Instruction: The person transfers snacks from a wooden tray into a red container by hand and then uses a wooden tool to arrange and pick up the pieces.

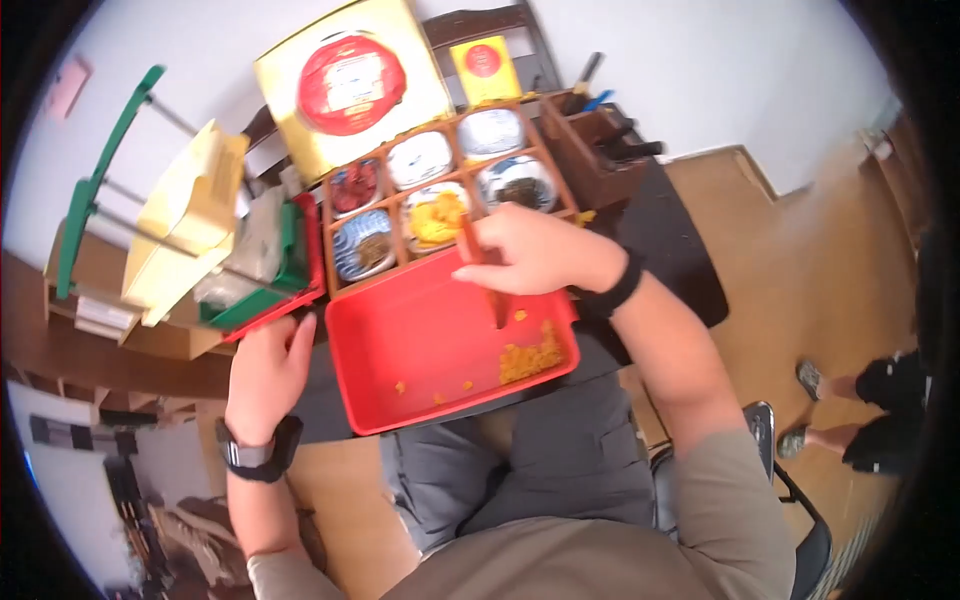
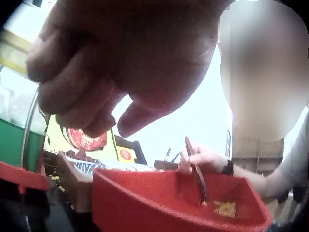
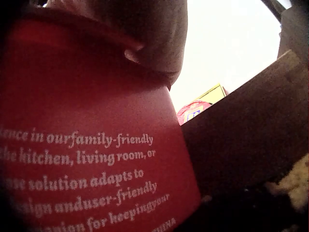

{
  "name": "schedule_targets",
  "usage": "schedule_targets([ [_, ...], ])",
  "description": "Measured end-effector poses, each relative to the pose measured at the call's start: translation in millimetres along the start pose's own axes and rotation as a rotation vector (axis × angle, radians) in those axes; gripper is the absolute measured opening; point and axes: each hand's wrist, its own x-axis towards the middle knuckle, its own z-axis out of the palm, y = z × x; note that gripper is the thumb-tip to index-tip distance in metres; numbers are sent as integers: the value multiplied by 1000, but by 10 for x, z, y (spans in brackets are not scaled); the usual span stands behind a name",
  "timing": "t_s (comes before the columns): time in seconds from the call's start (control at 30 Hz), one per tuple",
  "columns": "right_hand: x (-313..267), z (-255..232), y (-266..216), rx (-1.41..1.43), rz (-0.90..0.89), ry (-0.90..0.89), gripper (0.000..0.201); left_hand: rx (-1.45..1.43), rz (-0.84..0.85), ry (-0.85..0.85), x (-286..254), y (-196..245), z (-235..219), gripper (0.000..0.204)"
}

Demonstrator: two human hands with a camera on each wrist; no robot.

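In the head view, my right hand (image 1: pixel 530 250) grips a slim reddish-brown wooden utensil (image 1: pixel 499 308) over the red tray (image 1: pixel 400 345). The utensil's lower end points down into the tray; in the left wrist view, a yellow bit shows at its tip. Small yellow-orange pieces (image 1: pixel 530 362) lie heaped in the tray's near right corner, with a few scattered elsewhere. My left hand (image 1: pixel 268 375) is beside the red edge of the green rack, left of the tray. Its fingers (image 2: pixel 72 87) hang loosely bent in the left wrist view, holding nothing.
Behind the tray stands a wooden divided box (image 1: pixel 392 215) of patterned bowls, one with yellow pieces (image 1: pixel 437 217). A large yellow box (image 1: pixel 290 75) rises behind. The green rack (image 1: pixel 290 262) borders the left; a brown tool holder (image 1: pixel 590 160) stands right. Another person's legs (image 1: pixel 835 385) show far right.
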Motion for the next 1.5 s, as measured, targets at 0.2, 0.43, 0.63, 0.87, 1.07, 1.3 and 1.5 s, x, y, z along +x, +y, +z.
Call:
schedule_targets([
  [0.2, 12, -18, -123, 72, 41, -12, 22, -1387, -147, 143, 175, -13, -363, 41],
  [0.43, 9, -61, -210, 89, 151, -58, 21, -1883, -124, 64, 286, -183, -295, 42],
  [0.63, 7, -41, -142, 45, 144, -63, 20, -962, 75, 280, 235, -20, -234, 52],
  [0.87, 19, -53, -194, 55, 111, -40, 20, -566, 33, 173, 268, -20, -260, 53],
  [1.07, 16, -54, -192, 71, 121, -24, 20, -314, 51, 9, 315, 20, -180, 47],
  [1.3, 13, -46, -172, 107, 136, 18, 25, -85, 64, -119, 253, 21, -39, 43],
  [1.5, 3, -58, -144, 109, 147, 47, 26, 45, -16, -256, 259, 102, 41, 42],
])
